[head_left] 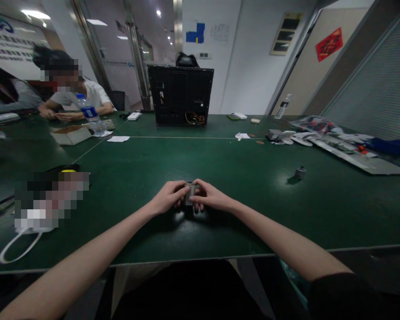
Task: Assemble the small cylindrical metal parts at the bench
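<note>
Between my two hands is a small grey metal motor, a cylinder held roughly upright just above the green table. My left hand grips its left side, with the thumb across the front near the top. From the other side my right hand closes on it, thumb on the front and fingertips curled beneath and behind. Parts of the motor are covered by my fingers. Off to the right, a second small motor stands alone on the table, a short shaft on its top.
A black monitor-like panel with exposed wires stands at the back. At far right lies a white board with gloves and parts. At left are a bottle, a cardboard box and a blurred-out item with a white strap. Two people sit at far left.
</note>
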Motion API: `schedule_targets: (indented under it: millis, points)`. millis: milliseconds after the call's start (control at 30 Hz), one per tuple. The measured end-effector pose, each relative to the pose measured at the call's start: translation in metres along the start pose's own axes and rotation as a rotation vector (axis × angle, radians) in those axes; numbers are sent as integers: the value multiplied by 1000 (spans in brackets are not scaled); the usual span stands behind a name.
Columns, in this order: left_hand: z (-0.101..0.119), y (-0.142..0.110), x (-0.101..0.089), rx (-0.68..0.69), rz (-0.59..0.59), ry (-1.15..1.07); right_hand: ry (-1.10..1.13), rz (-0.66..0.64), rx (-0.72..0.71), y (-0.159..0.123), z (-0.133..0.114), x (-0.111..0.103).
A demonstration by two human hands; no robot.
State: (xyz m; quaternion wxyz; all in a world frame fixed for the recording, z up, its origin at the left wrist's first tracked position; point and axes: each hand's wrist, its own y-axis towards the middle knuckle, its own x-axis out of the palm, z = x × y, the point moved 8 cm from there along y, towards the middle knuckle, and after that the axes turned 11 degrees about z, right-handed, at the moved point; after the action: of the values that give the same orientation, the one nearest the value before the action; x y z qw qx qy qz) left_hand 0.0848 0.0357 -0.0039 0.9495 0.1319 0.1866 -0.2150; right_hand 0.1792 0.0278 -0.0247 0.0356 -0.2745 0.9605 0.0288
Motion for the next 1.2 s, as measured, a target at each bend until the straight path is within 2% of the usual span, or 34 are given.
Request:
schedule_targets:
  millis: [233, 633, 833, 1067, 1200]
  points:
    - [-6, 0, 4, -40, -24, 58, -115, 87, -26, 4, 9, -5]
    - [-4, 0, 5, -32, -16, 109, -159, 66, 7, 4, 13, -8]
    - [-4, 1, 5, -49, -12, 71, -153, 74, 15, 1, 6, -5]
    - [-12, 5, 1, -73, 15, 22, -140, 65, -21, 0, 1, -4]
    - [-19, 7, -2, -110, 36, -29, -186, 51, -89, -2, -3, -2]
